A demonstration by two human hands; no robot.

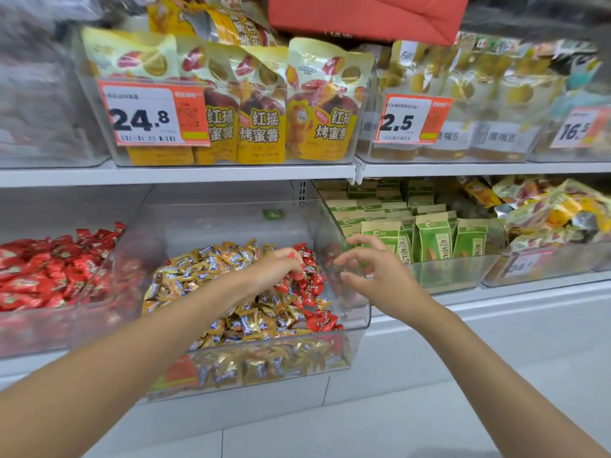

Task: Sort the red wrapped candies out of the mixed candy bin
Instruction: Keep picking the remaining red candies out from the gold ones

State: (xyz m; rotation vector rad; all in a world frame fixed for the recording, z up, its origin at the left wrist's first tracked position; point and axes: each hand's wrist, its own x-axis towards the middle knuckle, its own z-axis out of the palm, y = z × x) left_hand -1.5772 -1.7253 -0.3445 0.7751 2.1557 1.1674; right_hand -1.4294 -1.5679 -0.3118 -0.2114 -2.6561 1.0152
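A clear plastic mixed candy bin [358,320] sits on the lower shelf, filled mostly with gold wrapped candies [211,272]. Red wrapped candies [310,285] lie along its right side. My left hand [274,269] is inside the bin with curled fingers gripping red wrapped candies; a bit of red shows at the fingertips. My right hand [367,269] hovers above the bin's right wall, fingers spread and loosely bent, holding nothing.
A neighbouring clear bin [20,328] at the left holds only red wrapped candies [49,269]. Green snack packets [433,239] fill the bin at the right. The upper shelf [198,173] carries yellow sweet-potato bags and price tags.
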